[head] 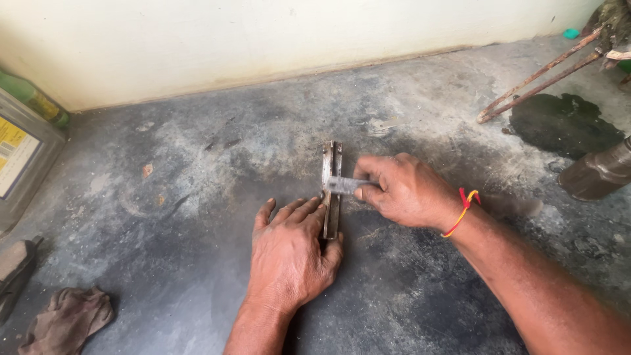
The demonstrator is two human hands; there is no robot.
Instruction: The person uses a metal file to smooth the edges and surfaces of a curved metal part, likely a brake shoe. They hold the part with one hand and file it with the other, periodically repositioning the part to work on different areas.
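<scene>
A narrow metal bar (331, 164) lies lengthwise on the stained concrete floor (197, 197). My left hand (289, 253) presses flat on its near end, fingers spread beside it. My right hand (401, 189), with a red and yellow thread at the wrist, grips a small flat metal piece (342, 185) and holds it crosswise over the bar's middle.
A pale wall (263, 39) runs along the back. A metal can (20, 158) and a green bottle (36, 98) stand at the left, a crumpled rag (66, 319) at lower left. Rusty rods (539, 82), a dark wet patch (565, 125) and a brown container (598, 172) are on the right.
</scene>
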